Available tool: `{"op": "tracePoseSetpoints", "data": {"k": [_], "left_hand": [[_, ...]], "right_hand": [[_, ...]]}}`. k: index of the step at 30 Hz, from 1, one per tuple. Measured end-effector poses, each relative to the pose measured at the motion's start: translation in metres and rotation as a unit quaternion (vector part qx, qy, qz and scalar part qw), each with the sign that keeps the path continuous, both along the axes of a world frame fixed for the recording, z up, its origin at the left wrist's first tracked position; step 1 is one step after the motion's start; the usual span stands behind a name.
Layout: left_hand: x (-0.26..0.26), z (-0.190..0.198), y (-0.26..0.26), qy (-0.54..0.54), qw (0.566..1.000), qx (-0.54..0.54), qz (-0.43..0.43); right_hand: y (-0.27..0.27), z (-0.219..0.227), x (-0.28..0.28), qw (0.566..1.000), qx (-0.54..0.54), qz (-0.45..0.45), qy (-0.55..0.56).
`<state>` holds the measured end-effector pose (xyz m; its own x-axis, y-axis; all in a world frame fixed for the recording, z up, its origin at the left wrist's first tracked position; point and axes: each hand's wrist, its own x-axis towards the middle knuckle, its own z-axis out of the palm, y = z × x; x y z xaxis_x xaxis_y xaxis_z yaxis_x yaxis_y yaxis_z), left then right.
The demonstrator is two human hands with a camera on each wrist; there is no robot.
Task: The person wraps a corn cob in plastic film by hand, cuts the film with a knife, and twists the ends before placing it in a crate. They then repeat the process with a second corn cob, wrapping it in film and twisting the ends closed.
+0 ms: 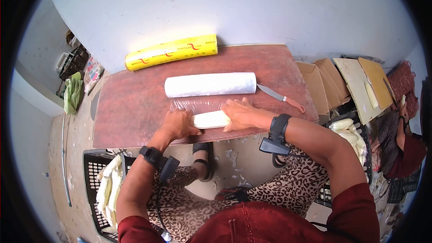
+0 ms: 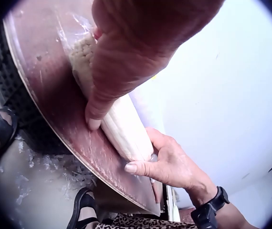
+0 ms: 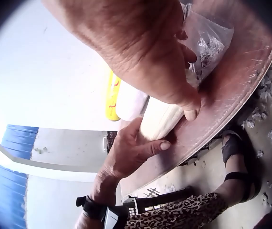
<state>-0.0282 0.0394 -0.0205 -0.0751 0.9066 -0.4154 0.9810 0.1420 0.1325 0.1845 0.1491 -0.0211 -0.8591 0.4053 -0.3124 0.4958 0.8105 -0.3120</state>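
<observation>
A pale corn cob (image 1: 210,119) lies across the front part of the reddish table, with clear film at it and behind it. The left hand (image 1: 178,123) grips its left end and the right hand (image 1: 245,114) grips its right end, thumbs on the near side. Kernels of the cob (image 2: 82,57) show beside the left hand (image 2: 126,62) in the left wrist view. Film (image 3: 212,43) spreads past the right hand (image 3: 145,57) in the right wrist view. Just behind the hands lies a white film roll (image 1: 210,84).
A yellow roll (image 1: 172,52) lies at the table's back edge by the wall. A knife (image 1: 281,97) rests right of the white roll. Black crates with pale cobs (image 1: 109,189) stand at both sides of the person. Cardboard boxes (image 1: 317,85) are at the right.
</observation>
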Motion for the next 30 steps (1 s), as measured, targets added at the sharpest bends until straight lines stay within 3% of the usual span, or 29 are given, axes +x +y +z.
{"op": "tracePoseSetpoints", "data": {"k": [6,12,15,18,21,24,26,30], "left_hand": [[-0.017,-0.009,-0.002,-0.001,1.0,0.005,-0.017],[-0.042,-0.013,-0.002,-0.019,0.999,-0.025,0.027],[-0.059,-0.005,-0.011,0.009,1.0,-0.018,0.024],[-0.061,0.021,-0.023,0.148,0.988,-0.027,0.016],[-0.053,0.036,-0.021,0.11,0.992,0.01,0.059],[-0.024,0.033,-0.021,-0.107,0.973,0.205,-0.018],[0.015,0.04,-0.021,-0.175,0.96,0.216,-0.043],[0.045,-0.005,-0.017,-0.141,0.959,0.232,-0.082]], "right_hand": [[-0.001,-0.001,0.0,1.0,0.0,-0.004,-0.004],[0.001,-0.005,0.002,1.0,-0.019,-0.014,0.018],[0.0,-0.007,0.004,0.999,-0.025,-0.022,0.038],[0.001,-0.009,0.004,0.998,-0.029,-0.026,0.051],[0.002,-0.01,0.004,0.998,-0.032,-0.024,0.047],[0.003,-0.017,0.006,0.998,-0.021,-0.02,0.062],[0.003,-0.019,0.005,0.997,-0.014,-0.018,0.07],[0.004,-0.019,0.006,0.997,-0.018,-0.027,0.067]]}}
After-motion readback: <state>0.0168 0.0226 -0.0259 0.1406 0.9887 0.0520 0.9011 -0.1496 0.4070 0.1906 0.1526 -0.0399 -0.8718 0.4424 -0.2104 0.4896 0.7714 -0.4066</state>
